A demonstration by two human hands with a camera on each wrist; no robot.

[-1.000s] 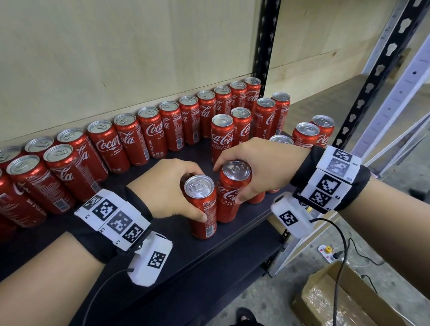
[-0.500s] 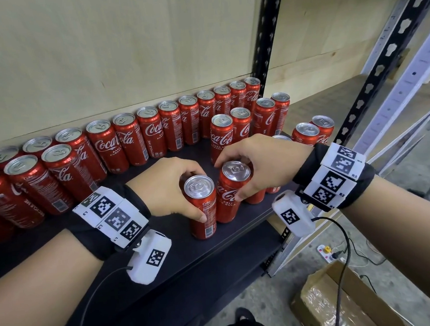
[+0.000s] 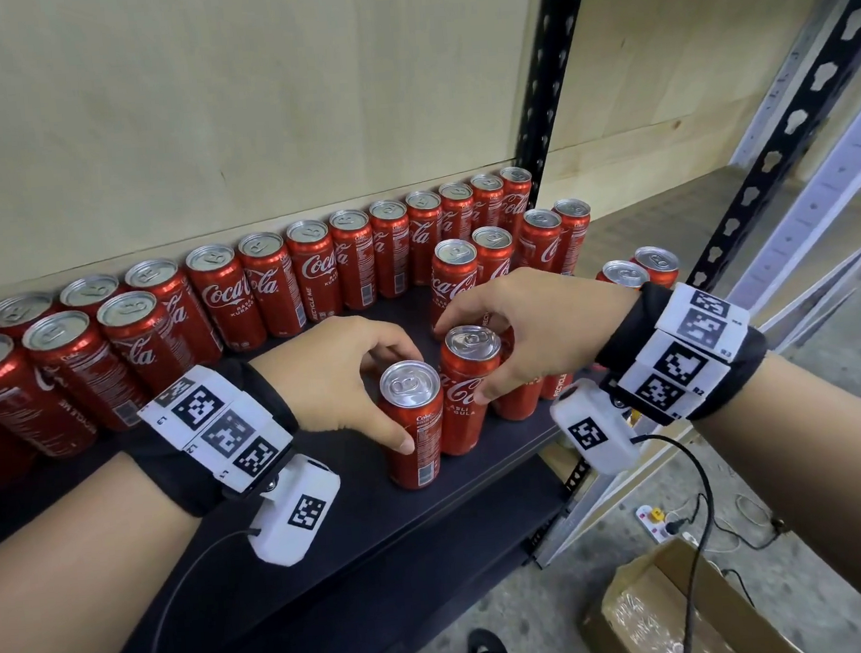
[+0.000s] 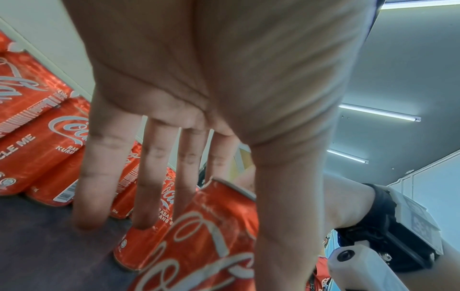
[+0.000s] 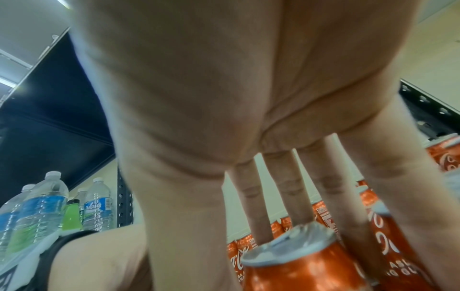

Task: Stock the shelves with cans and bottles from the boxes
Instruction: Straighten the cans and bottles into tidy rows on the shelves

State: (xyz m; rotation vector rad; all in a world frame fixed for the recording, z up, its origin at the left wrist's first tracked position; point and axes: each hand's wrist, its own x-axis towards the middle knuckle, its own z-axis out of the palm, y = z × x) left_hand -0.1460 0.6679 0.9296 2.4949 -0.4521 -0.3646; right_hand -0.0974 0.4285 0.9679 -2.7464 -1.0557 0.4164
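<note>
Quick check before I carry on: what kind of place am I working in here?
Most likely a stockroom or storage area, not a shop floor. Signs: a slotted metal rack upright, rows of red cola cans on the black shelf, an open cardboard box on the bare concrete floor, and water bottles on a neighbouring shelf.

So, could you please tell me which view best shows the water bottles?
The right wrist view: the water bottles stand left of the right hand, caps and labels visible. The head and left wrist views show none.

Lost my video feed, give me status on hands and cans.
Left hand grips front red aluminium cola can. Right hand grips neighbouring red can. Both upright on black shelf, touching. Stocked cans close behind.
</note>
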